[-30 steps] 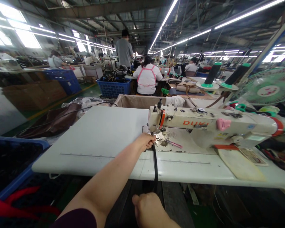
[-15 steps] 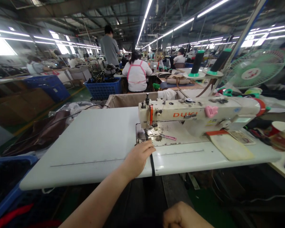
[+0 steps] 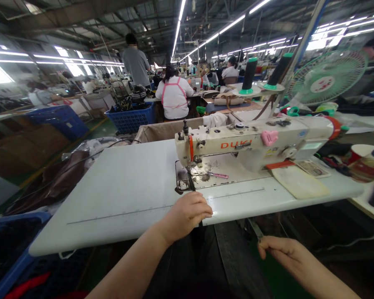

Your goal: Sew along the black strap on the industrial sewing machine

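1. One broad white table [image 3: 121, 182]: let the work lie flat on it.
2. One cream sewing machine [image 3: 249, 143]: keep fingertips clear of its needle.
3. Two hands: your left hand [image 3: 188, 211] curls over the narrow black strap [image 3: 192, 182]; your right hand [image 3: 283, 249] is half-closed below the table edge. You can't tell what either grips.
4. One strap, from needle area to front edge: guide it straight.
5. One slim pink-handled tool [image 3: 220, 175]: keep it aside.

Glossy, smooth white tabletop [image 3: 121, 178].
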A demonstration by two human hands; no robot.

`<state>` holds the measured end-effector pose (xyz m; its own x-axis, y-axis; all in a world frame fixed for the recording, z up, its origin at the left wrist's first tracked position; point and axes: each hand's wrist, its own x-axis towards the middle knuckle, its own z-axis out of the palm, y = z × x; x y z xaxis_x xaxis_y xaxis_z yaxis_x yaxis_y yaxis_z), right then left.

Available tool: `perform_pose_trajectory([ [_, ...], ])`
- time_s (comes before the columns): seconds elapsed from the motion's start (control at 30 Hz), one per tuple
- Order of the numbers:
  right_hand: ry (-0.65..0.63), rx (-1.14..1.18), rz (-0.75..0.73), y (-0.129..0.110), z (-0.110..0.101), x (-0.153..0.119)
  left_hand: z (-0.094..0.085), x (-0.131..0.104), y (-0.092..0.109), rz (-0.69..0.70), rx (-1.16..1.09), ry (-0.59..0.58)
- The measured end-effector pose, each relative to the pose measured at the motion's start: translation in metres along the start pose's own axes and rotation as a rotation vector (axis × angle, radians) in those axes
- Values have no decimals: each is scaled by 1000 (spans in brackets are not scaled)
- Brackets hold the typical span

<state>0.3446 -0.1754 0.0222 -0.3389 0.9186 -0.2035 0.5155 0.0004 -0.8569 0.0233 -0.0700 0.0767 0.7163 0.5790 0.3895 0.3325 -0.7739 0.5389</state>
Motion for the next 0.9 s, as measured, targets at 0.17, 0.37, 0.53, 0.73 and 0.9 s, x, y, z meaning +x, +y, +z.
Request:
perform_pose_trajectory([
  [0.17, 59, 23, -32, 7, -7, 0, 9, -2, 0, -113, -86, 17],
  [0.37, 13, 157, -61, 3, -12, -10, 38, 4, 3, -166, -258, 21],
  [0.53, 9, 205, -116, 4, -19, -32, 36, 13, -2, -200, -222, 246],
  [0.73, -37, 101, -161, 3, -3, -37, 8, 27, -39, -526, -139, 716],
  [0.9, -157, 109, -168, -12, 3, -31, 8, 31, -49, -536, -170, 668],
])
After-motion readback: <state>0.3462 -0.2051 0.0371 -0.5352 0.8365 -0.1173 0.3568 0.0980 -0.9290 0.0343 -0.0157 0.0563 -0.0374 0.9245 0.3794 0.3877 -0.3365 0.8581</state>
